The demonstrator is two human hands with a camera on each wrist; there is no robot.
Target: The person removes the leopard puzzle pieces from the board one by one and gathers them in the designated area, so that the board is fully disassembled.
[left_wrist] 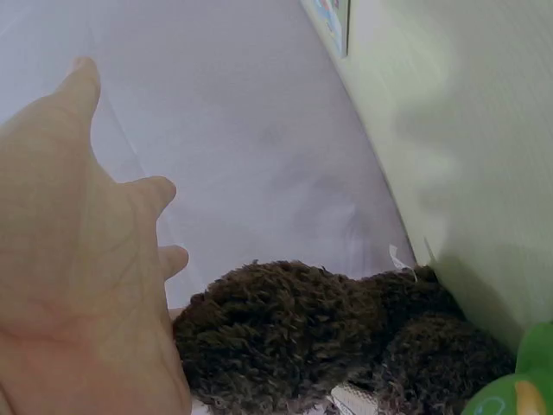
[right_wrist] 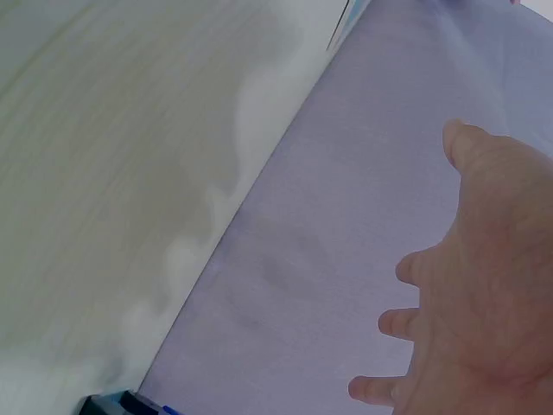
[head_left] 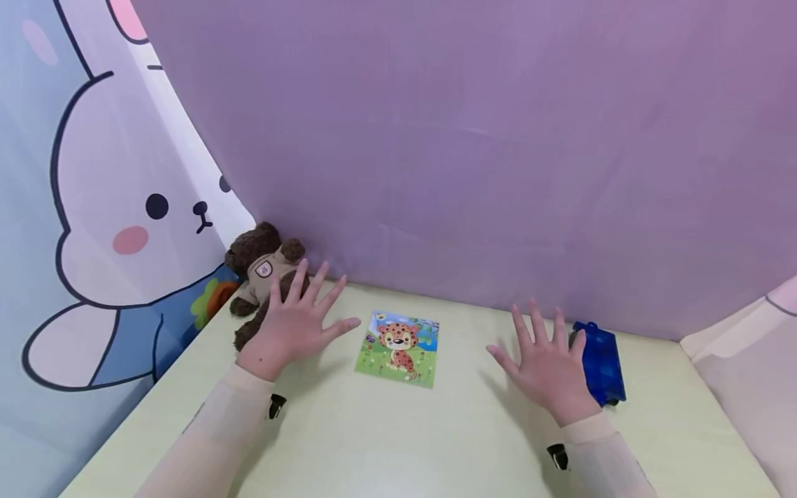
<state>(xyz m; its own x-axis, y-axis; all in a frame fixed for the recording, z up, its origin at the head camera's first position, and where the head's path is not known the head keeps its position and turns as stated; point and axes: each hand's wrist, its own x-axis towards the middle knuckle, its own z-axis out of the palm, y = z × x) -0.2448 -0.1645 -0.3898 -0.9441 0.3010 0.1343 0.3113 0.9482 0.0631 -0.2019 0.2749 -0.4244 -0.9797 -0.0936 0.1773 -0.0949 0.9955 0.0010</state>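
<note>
Both hands hang above the table with fingers spread and nothing held. In the head view the left hand (head_left: 292,328) is beside a brown plush toy (head_left: 264,266), partly covering it. The right hand (head_left: 551,370) is just left of a blue translucent case (head_left: 604,363), overlapping its edge. Between the hands a square picture board (head_left: 398,349) with a spotted cartoon cub lies flat. The left wrist view shows the left palm (left_wrist: 86,251) beside dark curly plush (left_wrist: 285,333); the right wrist view shows the right palm (right_wrist: 484,285) with fingers apart.
The pale table (head_left: 386,443) meets a purple cloth (head_left: 473,152) at its back edge. A cloth with a large cartoon rabbit (head_left: 112,263) hangs at the left. An orange and green object (head_left: 218,297) sits by the plush toy; pale cloth (head_left: 747,373) hangs at the right.
</note>
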